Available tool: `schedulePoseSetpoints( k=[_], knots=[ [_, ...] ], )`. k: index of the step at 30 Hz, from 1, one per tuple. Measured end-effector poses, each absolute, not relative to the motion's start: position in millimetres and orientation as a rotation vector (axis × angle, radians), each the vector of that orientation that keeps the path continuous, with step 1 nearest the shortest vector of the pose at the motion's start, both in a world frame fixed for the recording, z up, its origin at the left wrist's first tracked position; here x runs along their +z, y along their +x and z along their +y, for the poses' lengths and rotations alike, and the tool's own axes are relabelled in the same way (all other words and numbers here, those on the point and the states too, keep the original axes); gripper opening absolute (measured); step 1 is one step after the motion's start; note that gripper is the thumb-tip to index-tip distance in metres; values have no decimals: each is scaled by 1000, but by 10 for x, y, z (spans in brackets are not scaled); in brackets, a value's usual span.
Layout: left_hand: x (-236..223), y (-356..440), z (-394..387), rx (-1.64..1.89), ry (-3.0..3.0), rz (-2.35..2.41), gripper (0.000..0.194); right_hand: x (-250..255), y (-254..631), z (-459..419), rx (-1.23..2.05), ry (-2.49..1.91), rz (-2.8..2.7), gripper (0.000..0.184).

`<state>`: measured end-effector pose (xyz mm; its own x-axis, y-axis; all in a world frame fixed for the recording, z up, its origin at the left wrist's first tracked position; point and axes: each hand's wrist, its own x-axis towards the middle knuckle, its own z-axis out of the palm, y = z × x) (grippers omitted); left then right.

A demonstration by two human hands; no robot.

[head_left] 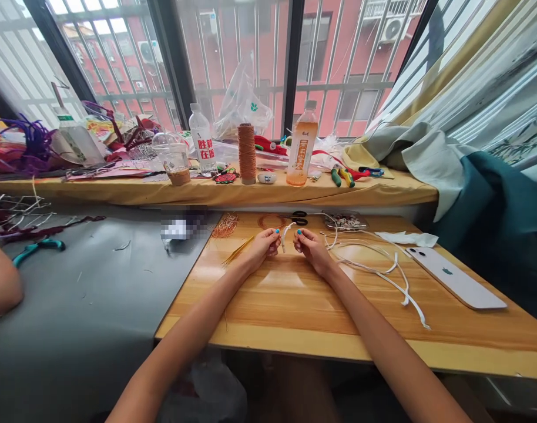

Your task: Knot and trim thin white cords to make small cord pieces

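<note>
Over the wooden table, my left hand (265,243) is closed in a pinch at a short curved piece of white cord (287,234), which stands out beyond the fingertips. Close by on the other side, my right hand (311,247) is also pinched, its fingertips apart from the left ones; what lies between them is too small to make out. Longer white cords (394,273) lie in loops right of my right hand. Yellow tweezers (238,249) rest beside my left wrist. Behind the hands are black-handled scissors (299,218) and a coil of orange-brown thread (271,221).
A white phone (456,277) lies at the right. Cut orange threads (225,225) and a clear tray of small pieces (345,221) sit farther back. On the ledge stand a thread spool (246,154), an orange drink bottle (302,147) and pliers (342,177). Another person's arm (2,279) is at left.
</note>
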<state>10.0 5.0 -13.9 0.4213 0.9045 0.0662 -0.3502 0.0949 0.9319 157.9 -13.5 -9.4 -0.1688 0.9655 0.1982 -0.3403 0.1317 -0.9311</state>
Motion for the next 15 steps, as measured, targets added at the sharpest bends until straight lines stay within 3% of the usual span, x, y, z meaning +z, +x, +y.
schedulePoseSetpoints(
  k=[11, 15],
  knots=[
    [-56, -8, 33, 628, 1648, 845, 28, -26, 1648, -104, 1266, -661, -1012, 20],
    [66, -32, -48, 575, 1501, 710, 24, -46, 1624, -100, 1285, -666, -1039, 23]
  ],
)
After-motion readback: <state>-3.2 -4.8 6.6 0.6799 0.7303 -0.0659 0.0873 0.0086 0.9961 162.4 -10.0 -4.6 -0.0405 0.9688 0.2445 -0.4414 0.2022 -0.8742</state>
